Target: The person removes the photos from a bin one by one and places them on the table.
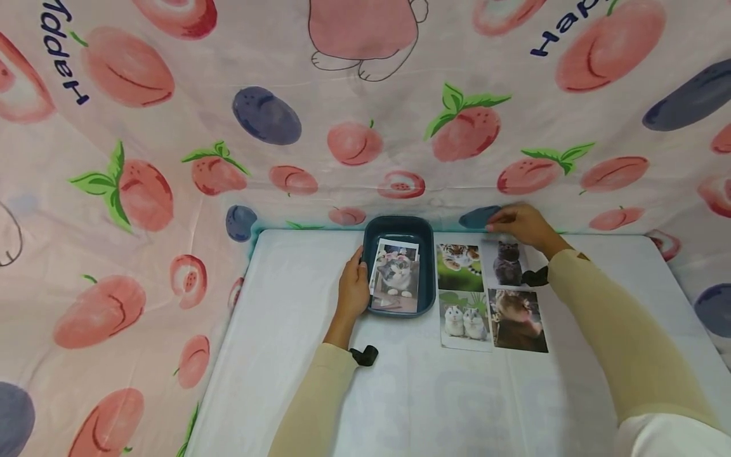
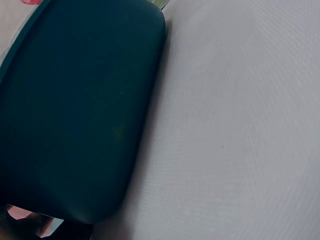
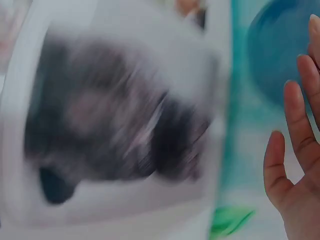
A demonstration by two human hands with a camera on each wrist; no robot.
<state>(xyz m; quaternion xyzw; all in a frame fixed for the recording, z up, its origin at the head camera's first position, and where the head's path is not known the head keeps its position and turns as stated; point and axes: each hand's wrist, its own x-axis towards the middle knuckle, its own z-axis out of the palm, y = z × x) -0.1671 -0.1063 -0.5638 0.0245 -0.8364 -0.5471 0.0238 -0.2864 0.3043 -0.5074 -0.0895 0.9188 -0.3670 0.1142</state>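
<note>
My left hand (image 1: 352, 291) grips the left side of a dark teal tray (image 1: 427, 270), thumb near its rim. Inside the tray lie photo cards (image 1: 396, 276), the top one showing a grey-and-white cat. The tray's outer wall (image 2: 85, 110) fills much of the left wrist view. My right hand (image 1: 525, 226) is above the far edge of a card with a dark cat (image 1: 507, 266). In the right wrist view that card (image 3: 100, 110) is blurred, apart from the fingers (image 3: 296, 107), which hold nothing.
A tiger card (image 1: 459, 268), a card with two small white-and-grey rodents (image 1: 465, 320) and a brown animal card (image 1: 518, 320) lie right of the tray on the white table (image 1: 297, 298). Behind hangs a fruit-print cloth (image 1: 320, 114), meeting the table's far edge.
</note>
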